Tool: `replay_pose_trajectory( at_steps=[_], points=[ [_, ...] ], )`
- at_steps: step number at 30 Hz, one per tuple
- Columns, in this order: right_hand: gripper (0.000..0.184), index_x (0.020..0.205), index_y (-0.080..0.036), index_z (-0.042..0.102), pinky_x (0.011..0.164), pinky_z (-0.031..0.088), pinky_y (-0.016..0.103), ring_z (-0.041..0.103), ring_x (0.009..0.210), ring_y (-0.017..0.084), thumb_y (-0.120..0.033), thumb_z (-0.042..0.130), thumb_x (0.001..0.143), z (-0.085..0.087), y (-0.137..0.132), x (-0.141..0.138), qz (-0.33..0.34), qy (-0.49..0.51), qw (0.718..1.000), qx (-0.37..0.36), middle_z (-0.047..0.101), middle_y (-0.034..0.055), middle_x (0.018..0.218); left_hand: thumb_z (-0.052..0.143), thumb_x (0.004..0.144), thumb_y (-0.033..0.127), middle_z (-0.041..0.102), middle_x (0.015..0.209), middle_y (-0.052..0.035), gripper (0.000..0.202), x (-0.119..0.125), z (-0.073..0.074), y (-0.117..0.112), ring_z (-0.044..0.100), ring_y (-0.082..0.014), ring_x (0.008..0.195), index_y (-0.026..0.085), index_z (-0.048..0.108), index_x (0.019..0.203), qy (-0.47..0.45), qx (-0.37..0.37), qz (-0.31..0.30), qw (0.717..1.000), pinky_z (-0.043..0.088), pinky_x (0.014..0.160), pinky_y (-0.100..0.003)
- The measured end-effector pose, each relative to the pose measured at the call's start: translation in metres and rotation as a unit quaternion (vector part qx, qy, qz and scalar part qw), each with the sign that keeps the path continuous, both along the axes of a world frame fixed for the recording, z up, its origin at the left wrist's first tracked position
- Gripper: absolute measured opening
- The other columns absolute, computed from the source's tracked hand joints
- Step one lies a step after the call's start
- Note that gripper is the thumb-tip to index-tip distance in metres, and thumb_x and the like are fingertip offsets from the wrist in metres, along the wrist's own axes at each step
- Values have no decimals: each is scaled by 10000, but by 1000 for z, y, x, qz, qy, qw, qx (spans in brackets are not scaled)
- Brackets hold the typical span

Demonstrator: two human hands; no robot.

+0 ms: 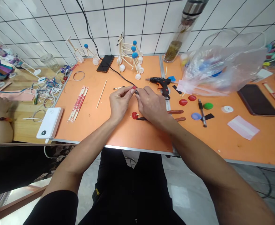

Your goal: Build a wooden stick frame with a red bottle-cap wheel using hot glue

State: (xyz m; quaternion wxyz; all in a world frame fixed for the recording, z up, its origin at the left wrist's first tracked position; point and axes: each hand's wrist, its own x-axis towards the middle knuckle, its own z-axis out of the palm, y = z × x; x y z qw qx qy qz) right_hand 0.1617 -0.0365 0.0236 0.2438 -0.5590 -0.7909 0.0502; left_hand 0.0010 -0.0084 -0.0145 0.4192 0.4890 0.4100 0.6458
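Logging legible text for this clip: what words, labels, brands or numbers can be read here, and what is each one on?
Power bank: small print near the top, too blurred to read.
Chopstick wrappers: red print, too small to read.
No other readable text shows.

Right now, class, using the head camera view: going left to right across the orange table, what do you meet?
White power bank, paper-wrapped chopsticks, left hand, right hand, red plastic cap, green plastic cap, black smartphone.
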Motion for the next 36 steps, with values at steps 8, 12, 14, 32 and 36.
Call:
replay_pose_trajectory(
  at_steps=[8,12,14,32,36],
  points=[
    [226,1030,-184,710,456,133,213,143,543,71,-372,818,968,20,27,35,154,515,686,-492,482,-60,749,1053,830,602,938,1149,-35,330,1,7,-5,893,-247,1093,364,972,1043,-8,92,-38,995,704,1087,-443],
    [235,1015,-193,701,459,175,224,164,539,78,-403,800,981,13,26,32,143,512,712,-458,490,-57,747,1052,826,610,939,1138,-40,340,1,4,-4,894,-243,1081,359,973,1041,2,77,-27,997,710,1055,-422],
    [208,988,-209,699,518,313,266,384,592,133,-404,725,1055,6,17,21,88,401,866,-287,602,19,827,1053,824,609,938,1061,-45,347,0,-3,-1,881,-209,965,337,974,1024,8,58,-24,998,707,944,-363],
    [147,930,-231,726,694,464,357,585,714,202,-365,731,992,-10,19,13,49,333,937,-91,689,30,797,995,929,505,936,1136,-59,234,1,-9,4,888,-239,1103,317,965,1065,42,77,1,996,706,1044,-401],
    [163,1006,-220,759,903,537,442,718,940,294,-297,624,1054,-23,22,14,69,179,981,37,811,112,972,970,958,414,936,1106,-52,136,0,-8,3,887,-236,1078,308,962,1043,74,68,17,995,703,975,-374]
  ],
)
